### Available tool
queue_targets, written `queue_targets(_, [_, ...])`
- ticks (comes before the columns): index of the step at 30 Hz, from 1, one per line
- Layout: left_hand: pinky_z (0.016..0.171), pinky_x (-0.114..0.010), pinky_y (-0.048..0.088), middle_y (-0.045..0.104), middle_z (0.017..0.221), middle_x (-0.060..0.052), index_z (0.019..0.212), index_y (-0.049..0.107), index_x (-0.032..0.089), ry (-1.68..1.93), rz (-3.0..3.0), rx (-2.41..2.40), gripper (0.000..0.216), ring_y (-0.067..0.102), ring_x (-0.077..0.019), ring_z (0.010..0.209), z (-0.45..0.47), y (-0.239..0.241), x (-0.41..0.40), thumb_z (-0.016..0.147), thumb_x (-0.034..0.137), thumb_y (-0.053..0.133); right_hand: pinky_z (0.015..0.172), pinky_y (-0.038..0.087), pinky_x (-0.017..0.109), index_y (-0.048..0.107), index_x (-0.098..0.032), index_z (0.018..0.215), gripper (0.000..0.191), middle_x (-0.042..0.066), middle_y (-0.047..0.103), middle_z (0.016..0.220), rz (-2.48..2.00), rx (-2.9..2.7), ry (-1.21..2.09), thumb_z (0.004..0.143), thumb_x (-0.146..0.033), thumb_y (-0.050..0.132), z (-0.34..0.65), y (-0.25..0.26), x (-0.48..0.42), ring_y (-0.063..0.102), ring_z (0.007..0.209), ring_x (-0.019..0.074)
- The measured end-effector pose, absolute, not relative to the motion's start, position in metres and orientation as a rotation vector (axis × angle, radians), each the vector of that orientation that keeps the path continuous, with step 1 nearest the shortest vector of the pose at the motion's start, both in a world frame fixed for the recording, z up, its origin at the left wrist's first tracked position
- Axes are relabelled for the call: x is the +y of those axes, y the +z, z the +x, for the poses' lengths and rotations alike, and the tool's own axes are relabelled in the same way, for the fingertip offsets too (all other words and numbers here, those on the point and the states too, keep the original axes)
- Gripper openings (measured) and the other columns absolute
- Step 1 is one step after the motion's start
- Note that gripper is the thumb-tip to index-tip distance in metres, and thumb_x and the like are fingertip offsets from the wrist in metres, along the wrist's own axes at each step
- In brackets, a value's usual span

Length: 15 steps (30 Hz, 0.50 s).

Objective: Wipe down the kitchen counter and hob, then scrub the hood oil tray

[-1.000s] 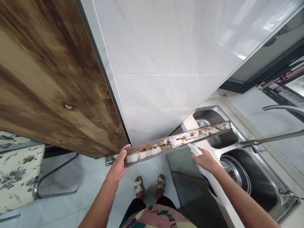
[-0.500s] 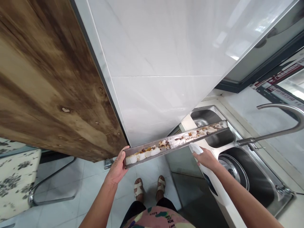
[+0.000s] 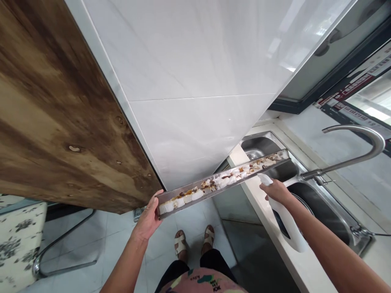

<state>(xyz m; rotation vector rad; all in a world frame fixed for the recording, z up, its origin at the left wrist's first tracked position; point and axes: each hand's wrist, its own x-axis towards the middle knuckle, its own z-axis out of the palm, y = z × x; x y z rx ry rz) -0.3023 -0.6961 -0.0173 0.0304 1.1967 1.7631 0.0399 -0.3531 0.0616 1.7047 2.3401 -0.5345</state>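
My left hand (image 3: 149, 215) grips the near end of a long narrow metal tray (image 3: 171, 196), held out level toward the sink. The tray is filled with crumpled white tissue and brown, greasy scraps. Its far end reaches over the left sink basin (image 3: 259, 148). My right hand (image 3: 276, 190) is closed on a white spray bottle (image 3: 288, 226), its nozzle pointing toward the tray's far half. The bottle's body hangs under my wrist, over the white counter edge (image 3: 265, 219).
A double steel sink with a curved tap (image 3: 354, 140) lies at the right. A white tiled wall (image 3: 195, 81) fills the middle and a brown wooden panel (image 3: 55, 114) the left. A chair with a flowered cushion (image 3: 18, 240) stands at lower left. My sandalled feet (image 3: 194, 240) are on the tiled floor.
My right hand with the spray bottle has moved right and a little up, toward the sink. The tray stays held in my left hand; the view has shifted slightly.
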Motion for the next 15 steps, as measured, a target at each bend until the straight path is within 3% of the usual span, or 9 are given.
queue_targets(6, [0.085, -0.031, 0.054, 0.077, 0.105, -0.003, 0.119, 0.068, 0.028, 1.789, 0.028, 1.192, 0.054, 0.071, -0.0198, 0.094, -0.3, -0.018, -0.695, 0.073, 0.051, 0.084, 0.074, 0.042, 0.027, 0.061, -0.019, 0.089, 0.011, 0.001, 0.066, 0.062, 1.566, 2.375, -0.768, 0.093, -0.024, 0.052, 0.031, 0.065, -0.37, 0.067, 0.059, 0.0177])
queue_targets(10, [0.079, -0.031, 0.053, 0.078, 0.102, -0.005, 0.116, 0.07, 0.023, 1.813, 0.015, 1.244, 0.052, 0.071, -0.0203, 0.088, -0.293, -0.012, -0.696, 0.074, 0.05, 0.084, 0.063, 0.04, 0.028, 0.062, -0.021, 0.087, 0.01, 0.002, 0.068, 0.066, 1.294, 2.468, -0.975, 0.089, -0.027, 0.055, 0.0, 0.071, -0.409, 0.061, 0.052, 0.0172])
queue_targets(15, [0.071, -0.029, 0.05, 0.077, 0.098, -0.005, 0.113, 0.07, 0.023, 1.844, -0.002, 1.25, 0.051, 0.069, -0.0189, 0.082, -0.283, -0.011, -0.698, 0.075, 0.056, 0.081, 0.067, 0.039, 0.027, 0.065, -0.022, 0.093, 0.012, 0.006, 0.073, 0.091, 0.857, 2.608, -0.951, 0.082, -0.022, 0.058, -0.059, 0.089, -0.467, 0.067, 0.082, 0.0215])
